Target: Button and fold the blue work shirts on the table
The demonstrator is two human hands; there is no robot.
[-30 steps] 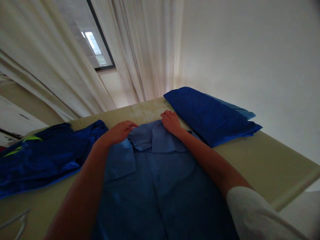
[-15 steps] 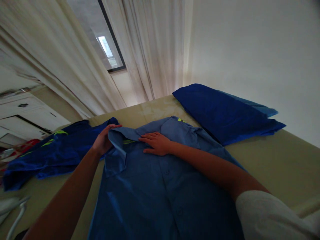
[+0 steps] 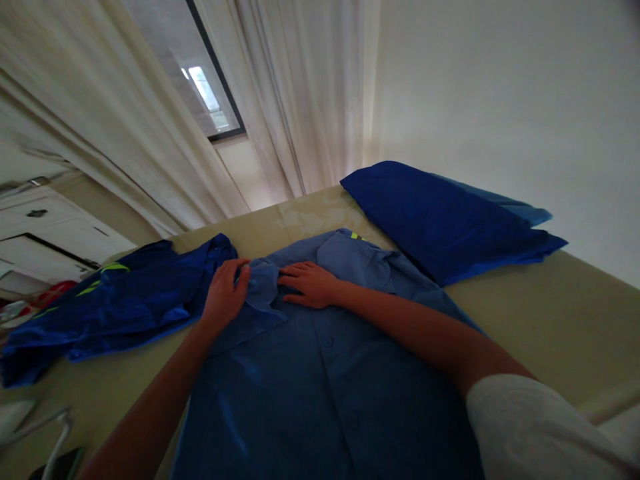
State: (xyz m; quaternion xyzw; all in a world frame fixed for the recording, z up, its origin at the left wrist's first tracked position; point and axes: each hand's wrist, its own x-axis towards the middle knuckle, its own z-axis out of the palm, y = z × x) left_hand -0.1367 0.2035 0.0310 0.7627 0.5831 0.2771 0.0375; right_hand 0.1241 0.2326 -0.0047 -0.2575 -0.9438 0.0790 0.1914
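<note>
A grey-blue button-front work shirt (image 3: 280, 387) lies spread on the table, its button placket facing up and small yellow-green trim near its far end. On the left its short sleeve (image 3: 265, 303) is turned inward over the front. My left hand (image 3: 227, 293) is at the outer edge of this fold, fingers bent and closed on the cloth; the fingertips are partly hidden. My right hand (image 3: 311, 285) lies flat on the upper front of the shirt, fingers stretched out to the left, their tips at the folded sleeve.
A dark blue garment with yellow-green trim (image 3: 135, 300) lies to the left. Folded dark blue cloth (image 3: 450, 220), with lighter blue cloth behind it, rests at the back right of the table (image 3: 565, 320). A white bent stand (image 3: 63, 427) stands at lower left. Curtains (image 3: 290, 100) hang behind.
My left hand has moved right and slightly down, bringing the raised sleeve inward onto the shirt front. My right hand has stayed flat on the shirt.
</note>
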